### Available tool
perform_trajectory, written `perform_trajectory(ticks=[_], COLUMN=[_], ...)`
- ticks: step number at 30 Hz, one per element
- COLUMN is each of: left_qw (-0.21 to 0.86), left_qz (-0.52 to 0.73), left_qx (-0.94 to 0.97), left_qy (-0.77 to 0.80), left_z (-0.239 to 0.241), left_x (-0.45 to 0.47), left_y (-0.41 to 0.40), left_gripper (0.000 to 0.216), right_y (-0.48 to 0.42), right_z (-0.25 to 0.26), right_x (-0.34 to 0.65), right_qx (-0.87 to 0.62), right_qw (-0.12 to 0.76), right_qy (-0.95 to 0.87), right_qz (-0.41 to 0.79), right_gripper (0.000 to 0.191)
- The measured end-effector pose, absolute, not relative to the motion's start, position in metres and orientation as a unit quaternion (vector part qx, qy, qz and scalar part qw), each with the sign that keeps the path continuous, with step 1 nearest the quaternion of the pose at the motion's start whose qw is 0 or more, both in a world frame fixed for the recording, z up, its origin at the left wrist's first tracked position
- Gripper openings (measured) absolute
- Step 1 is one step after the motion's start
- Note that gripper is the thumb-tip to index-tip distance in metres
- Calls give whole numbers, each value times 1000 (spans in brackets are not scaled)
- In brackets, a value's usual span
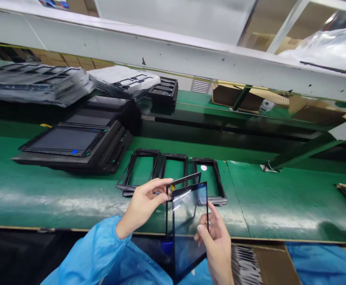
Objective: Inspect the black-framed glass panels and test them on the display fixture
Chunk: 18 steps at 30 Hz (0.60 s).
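My left hand [145, 202] pinches a thin black rectangular frame [183, 180] by its upper left corner. In front of that frame, my right hand [216, 239] grips a clear glass panel with a black border [187, 215] by its right edge, thumb on the near face. Both pieces are upright and tilted over the bench's front edge, the panel covering much of the frame. Behind them, loose piles of similar black frames lie on the green bench: a left pile [140, 168], a middle pile [174, 158] and a right pile [217, 180].
Black trays with dark screens [63, 140] are stacked at the left. Wrapped stacks of parts [33, 83] stand on the raised shelf behind. A slanted green post [303, 146] rises at the right. A cardboard box [275, 263] with thin white pieces sits below the bench edge.
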<state>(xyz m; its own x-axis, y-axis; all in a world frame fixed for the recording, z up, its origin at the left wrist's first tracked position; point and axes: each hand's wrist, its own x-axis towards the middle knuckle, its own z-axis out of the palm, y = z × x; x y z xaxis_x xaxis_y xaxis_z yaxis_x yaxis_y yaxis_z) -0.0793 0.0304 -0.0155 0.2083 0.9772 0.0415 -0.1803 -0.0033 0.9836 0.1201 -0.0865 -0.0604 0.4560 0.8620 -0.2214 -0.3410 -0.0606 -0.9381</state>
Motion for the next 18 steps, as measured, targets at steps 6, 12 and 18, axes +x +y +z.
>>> perform_trajectory(ticks=[6, 12, 18], left_qw=[610, 617, 626], left_qz=[485, 497, 486], left_qx=[498, 478, 474], left_qy=[381, 379, 384], left_z=[-15, -16, -16], left_x=[-77, -75, -75], left_y=[28, 28, 26], left_gripper=[36, 36, 39], right_y=[-88, -88, -89], right_z=[-60, -62, -62], right_x=[123, 122, 123], right_qx=[-555, -559, -565], right_qw=[641, 641, 645], right_qy=[-232, -235, -227], right_qz=[476, 470, 462], right_gripper=[65, 66, 68])
